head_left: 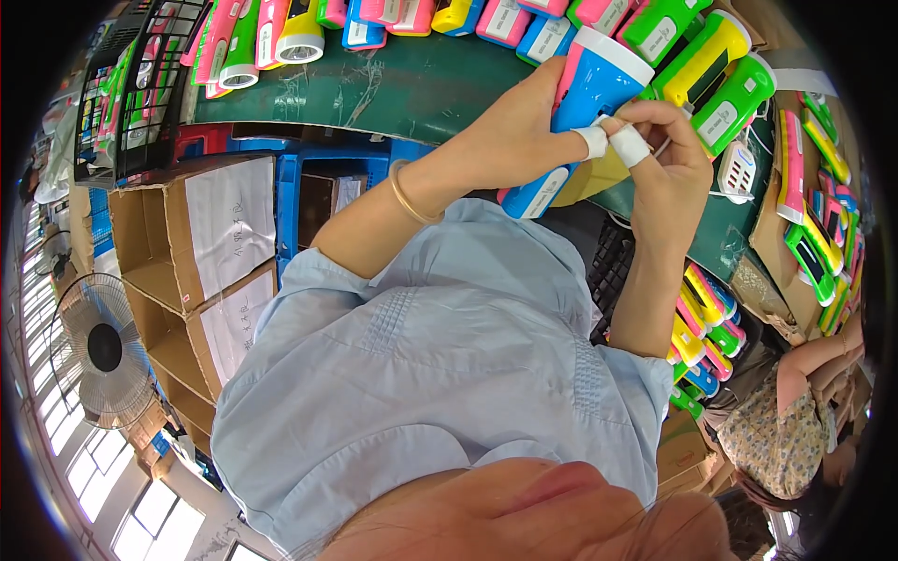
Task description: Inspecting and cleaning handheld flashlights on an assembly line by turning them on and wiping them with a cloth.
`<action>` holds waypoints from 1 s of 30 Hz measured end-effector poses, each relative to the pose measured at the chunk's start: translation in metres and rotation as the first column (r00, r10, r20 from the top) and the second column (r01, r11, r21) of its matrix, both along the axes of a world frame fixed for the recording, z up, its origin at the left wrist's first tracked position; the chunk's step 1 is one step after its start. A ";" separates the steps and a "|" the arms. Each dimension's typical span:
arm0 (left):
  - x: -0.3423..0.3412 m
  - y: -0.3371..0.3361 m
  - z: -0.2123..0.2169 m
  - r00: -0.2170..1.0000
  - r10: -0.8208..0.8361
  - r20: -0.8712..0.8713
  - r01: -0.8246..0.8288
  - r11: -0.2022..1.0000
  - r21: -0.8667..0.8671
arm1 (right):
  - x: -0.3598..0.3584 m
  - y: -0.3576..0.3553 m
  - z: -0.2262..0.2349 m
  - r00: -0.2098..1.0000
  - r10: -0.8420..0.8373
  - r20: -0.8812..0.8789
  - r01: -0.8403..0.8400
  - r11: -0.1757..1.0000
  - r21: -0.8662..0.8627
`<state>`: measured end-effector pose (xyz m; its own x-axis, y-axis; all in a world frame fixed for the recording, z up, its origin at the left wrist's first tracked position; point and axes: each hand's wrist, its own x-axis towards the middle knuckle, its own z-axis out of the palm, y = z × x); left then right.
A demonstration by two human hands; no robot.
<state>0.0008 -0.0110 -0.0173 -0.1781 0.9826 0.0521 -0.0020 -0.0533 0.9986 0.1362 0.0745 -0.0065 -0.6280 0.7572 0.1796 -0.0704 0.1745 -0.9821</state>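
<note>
Gripped a blue-and-pink flashlight [601, 82] in the left hand [524, 131], with the thumb laid across its body and the fingers mostly hidden behind. Held it tilted over the near edge of the green table [402, 89], with the white head up and to the right. Bent the right hand [672, 173] half closed beside it, thumb close to the left one, both wrapped in white tape [630, 147]; could not tell of anything pinched there. Had coloured flashlights [502, 21] along the far side, a white power strip [738, 170] rightward, a standing fan [105, 348] far left and another person [778, 432] lower right.
</note>
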 end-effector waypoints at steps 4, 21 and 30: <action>-0.001 0.002 -0.004 1.000 0.011 -0.016 -0.011 1.000 -0.018 | -0.005 0.002 -0.004 0.992 -0.121 0.038 0.123 0.991 -0.056; -0.010 0.022 0.032 0.515 0.063 0.855 0.126 0.981 -0.148 | 0.045 -0.018 -0.041 0.955 -0.173 0.239 0.193 0.979 -0.059; -0.019 0.034 0.028 0.885 0.117 0.451 -0.088 0.992 -0.086 | 0.048 -0.009 -0.030 0.955 -0.185 0.233 0.175 0.983 0.061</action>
<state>-0.0179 0.0232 0.0108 -0.2674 0.9562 -0.1188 -0.4539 -0.0162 0.8909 0.1841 0.0657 -0.0360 -0.5098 0.8571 0.0740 0.1999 0.2017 -0.9588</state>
